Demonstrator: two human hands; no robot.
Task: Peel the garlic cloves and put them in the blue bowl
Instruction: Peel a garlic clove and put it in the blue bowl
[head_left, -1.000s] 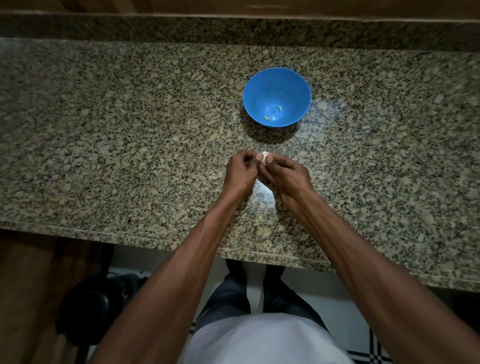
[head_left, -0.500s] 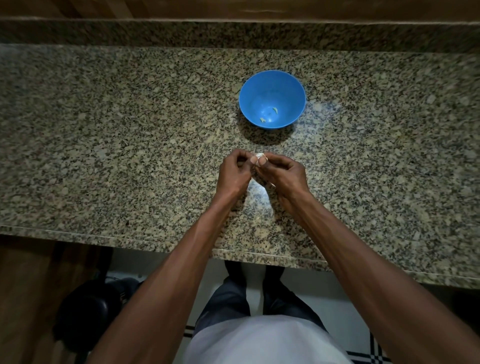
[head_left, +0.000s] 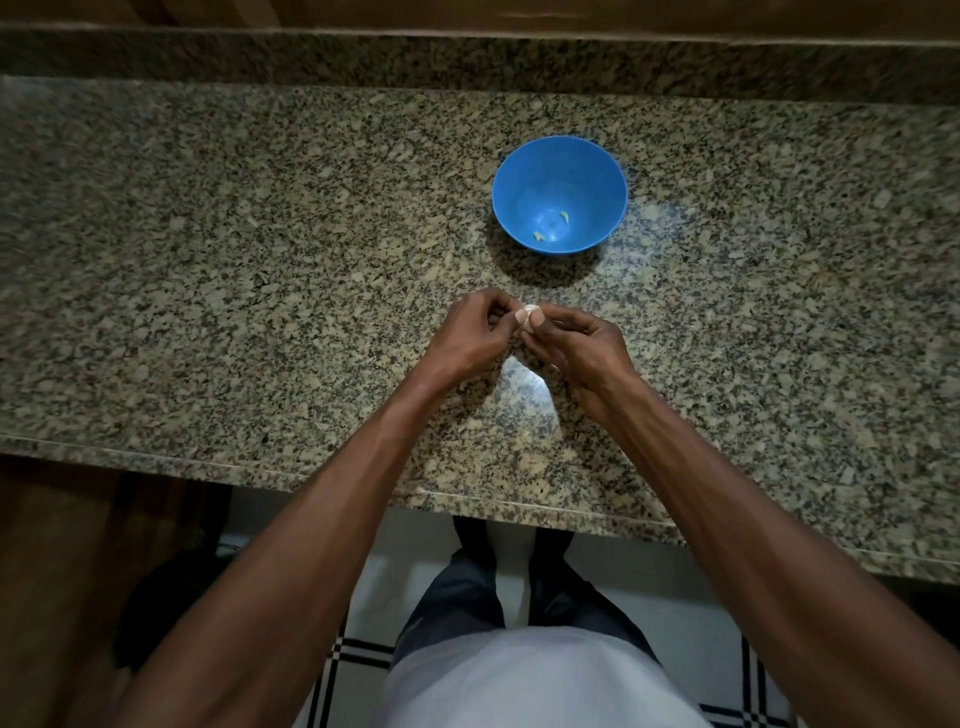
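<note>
Above the table's (head_left: 218, 322) near edge, the left hand (head_left: 470, 338) and right hand (head_left: 579, 345) meet, their fingers curled and pinching one garlic clove (head_left: 530, 313) between them. Farther back stands the blue bowl (head_left: 559, 195), two small peeled cloves (head_left: 550, 227) inside.

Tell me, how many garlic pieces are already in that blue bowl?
2. One pale piece lies near the bottom of the blue bowl, toward the person; the other sits slightly farther back and right. Another garlic clove is pinched between both hands, outside the bowl.
</note>
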